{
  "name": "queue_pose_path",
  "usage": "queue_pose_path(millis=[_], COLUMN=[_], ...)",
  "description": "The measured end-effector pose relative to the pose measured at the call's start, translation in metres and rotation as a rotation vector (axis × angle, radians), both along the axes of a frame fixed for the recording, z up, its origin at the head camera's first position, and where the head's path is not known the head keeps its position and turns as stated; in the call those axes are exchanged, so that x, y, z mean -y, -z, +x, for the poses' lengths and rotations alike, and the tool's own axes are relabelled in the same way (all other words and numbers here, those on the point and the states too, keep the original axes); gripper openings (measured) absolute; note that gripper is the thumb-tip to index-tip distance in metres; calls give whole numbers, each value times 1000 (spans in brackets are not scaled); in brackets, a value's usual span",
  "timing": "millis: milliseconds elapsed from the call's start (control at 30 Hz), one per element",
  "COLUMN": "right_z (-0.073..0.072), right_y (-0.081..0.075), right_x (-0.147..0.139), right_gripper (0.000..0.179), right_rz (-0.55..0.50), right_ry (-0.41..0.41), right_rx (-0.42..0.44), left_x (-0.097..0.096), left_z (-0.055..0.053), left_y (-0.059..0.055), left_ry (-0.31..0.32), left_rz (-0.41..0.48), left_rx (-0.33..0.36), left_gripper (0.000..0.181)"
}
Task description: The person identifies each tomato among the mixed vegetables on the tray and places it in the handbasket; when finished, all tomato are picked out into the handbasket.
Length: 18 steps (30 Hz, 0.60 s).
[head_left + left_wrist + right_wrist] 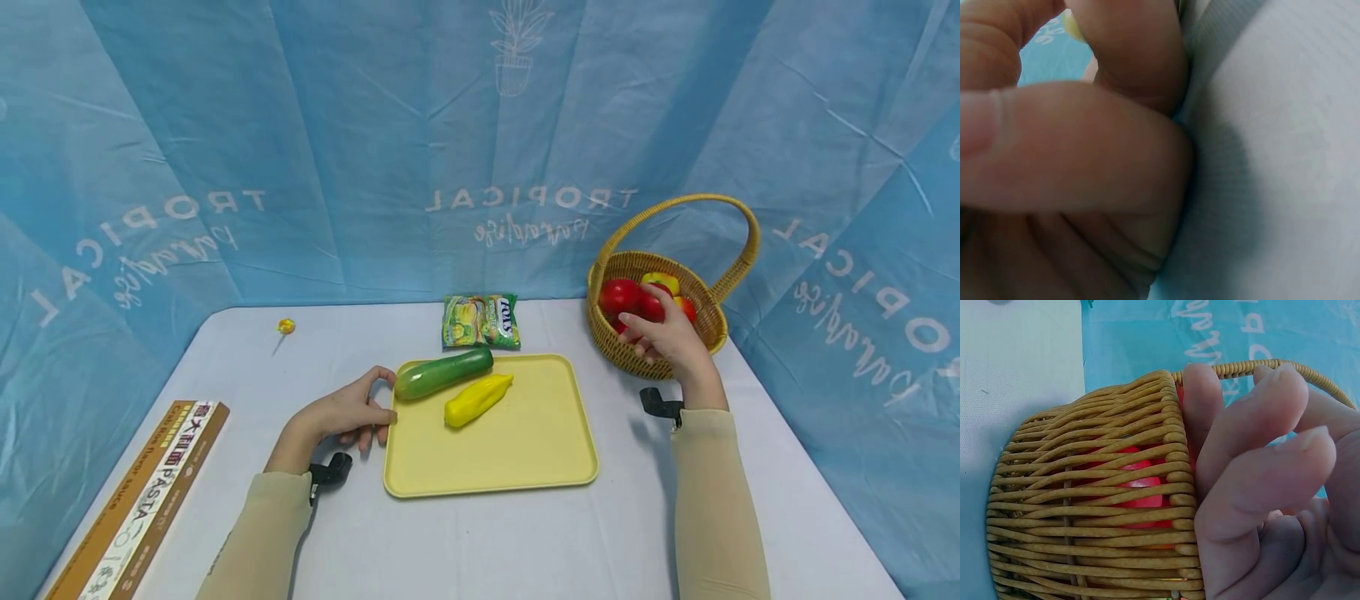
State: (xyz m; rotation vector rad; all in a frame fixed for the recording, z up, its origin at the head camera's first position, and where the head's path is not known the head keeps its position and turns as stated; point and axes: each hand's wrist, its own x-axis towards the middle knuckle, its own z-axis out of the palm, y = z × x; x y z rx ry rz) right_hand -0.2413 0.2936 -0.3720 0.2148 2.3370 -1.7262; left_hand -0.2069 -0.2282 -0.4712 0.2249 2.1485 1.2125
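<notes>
My left hand (pixel 356 410) lies at the left rim of the yellow tray (pixel 517 454), thumb and index finger spread apart at the edge, the other fingers curled low by the tablecloth. Close to its index finger is one end of a green cucumber (pixel 442 374), which slants across the tray's upper left corner. A yellow, long vegetable with a pointed tip (pixel 477 401) lies beside it. My right hand (pixel 663 333) reaches over the near rim of a wicker basket (pixel 626 354). Its thumb and index finger are apart around a red fruit (pixel 651 307); another red fruit (pixel 619 296) sits to the left.
A green snack packet (pixel 481 322) lies behind the tray. At the back left there is a yellow lollipop (pixel 286 327). A long pasta box (pixel 142 500) runs along the left table edge. The basket's tall handle (pixel 675 200) arches above the fruit. A blue curtain (pixel 375 167) hangs behind.
</notes>
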Motion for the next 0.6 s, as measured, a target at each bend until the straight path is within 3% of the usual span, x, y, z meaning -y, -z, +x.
queue_pose_path(millis=[200, 433, 600], right_z=[2, -9, -11], right_y=[-2, 16, 20], right_x=[1, -8, -8], right_gripper=[96, 93, 89], right_rz=[-6, 27, 43], right_ry=[1, 5, -20], right_rx=[19, -2, -23], left_x=[0, 1, 5], left_z=[1, 0, 1], left_y=[1, 1, -1], left_ry=[-4, 1, 15], left_rz=[-1, 7, 41], left_rx=[5, 19, 14], left_gripper=[61, 60, 59])
